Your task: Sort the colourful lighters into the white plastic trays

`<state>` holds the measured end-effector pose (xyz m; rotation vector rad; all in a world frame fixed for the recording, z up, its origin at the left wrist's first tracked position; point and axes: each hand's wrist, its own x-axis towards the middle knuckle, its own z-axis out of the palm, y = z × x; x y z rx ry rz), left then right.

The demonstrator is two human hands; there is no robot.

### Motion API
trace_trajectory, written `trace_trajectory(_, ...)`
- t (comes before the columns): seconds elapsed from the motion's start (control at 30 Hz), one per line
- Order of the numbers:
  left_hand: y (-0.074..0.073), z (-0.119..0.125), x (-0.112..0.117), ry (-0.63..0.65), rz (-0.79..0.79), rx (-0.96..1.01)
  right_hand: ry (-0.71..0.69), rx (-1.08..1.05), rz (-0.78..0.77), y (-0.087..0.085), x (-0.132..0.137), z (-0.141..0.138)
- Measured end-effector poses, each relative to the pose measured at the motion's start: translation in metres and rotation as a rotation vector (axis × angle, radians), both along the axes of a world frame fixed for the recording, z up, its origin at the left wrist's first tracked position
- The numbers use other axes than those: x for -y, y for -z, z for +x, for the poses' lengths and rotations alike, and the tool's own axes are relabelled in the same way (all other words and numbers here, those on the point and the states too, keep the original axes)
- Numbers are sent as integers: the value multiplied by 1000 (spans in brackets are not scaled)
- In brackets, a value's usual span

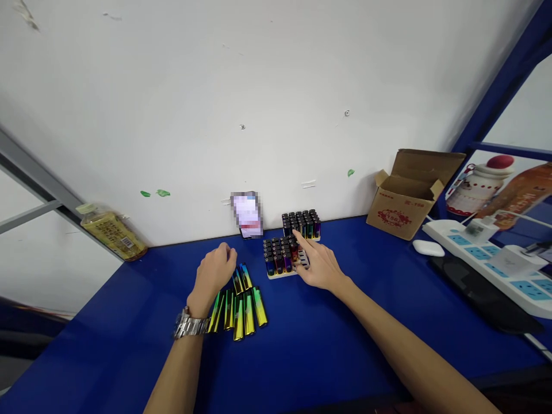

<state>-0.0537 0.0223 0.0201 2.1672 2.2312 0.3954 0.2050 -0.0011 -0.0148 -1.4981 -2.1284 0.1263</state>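
Note:
Several shiny green-and-gold lighters [241,307] lie in a loose row on the blue table [310,351]. My left hand [214,275], with a metal watch on the wrist, rests curled over the far end of that row, fingers closed on a lighter. My right hand [317,261] reaches to a pale tray [282,256] packed with upright lighters, index finger stretched out onto their tops, the other fingers bent against the tray's right end. A second full tray [302,223] stands just behind it.
A phone [247,214] leans on the white wall behind the trays. At the right are an open cardboard box [407,198], a white earbud case [428,248], a power strip [487,259] and a black pad. A yellow drink bottle [112,231] lies far left.

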Motion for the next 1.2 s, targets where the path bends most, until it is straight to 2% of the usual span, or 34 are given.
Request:
trace_trajectory(0.07,3,-9,-1,-18,-129,-22,-34,38,-86,-2,0,5)
trace_trajectory(0.13,9,-15,-2,36,-231,8,-106,36,-163,-1,-2,11)
trace_trajectory(0.23,16,-16,-2,120,-288,64,-200,-65,-216,6,-7,18)
trace_trajectory(0.4,21,-8,-1,170,-260,69,-204,-177,-278,12,-10,13)
trace_trajectory(0.57,21,3,-2,160,-279,54,-176,-216,-337,17,-11,-3)
trace_trajectory(0.83,16,17,-2,50,-186,-19,-187,-250,-285,22,-9,-8)
trace_trajectory(1.07,17,15,0,120,-99,-43,-228,-248,-264,21,-8,-6)
trace_trajectory(1.13,16,10,-2,113,-77,-11,-237,-250,-252,19,-8,-5)
trace_trajectory(1.2,13,5,-3,84,10,55,-212,-278,-196,18,-6,-5)
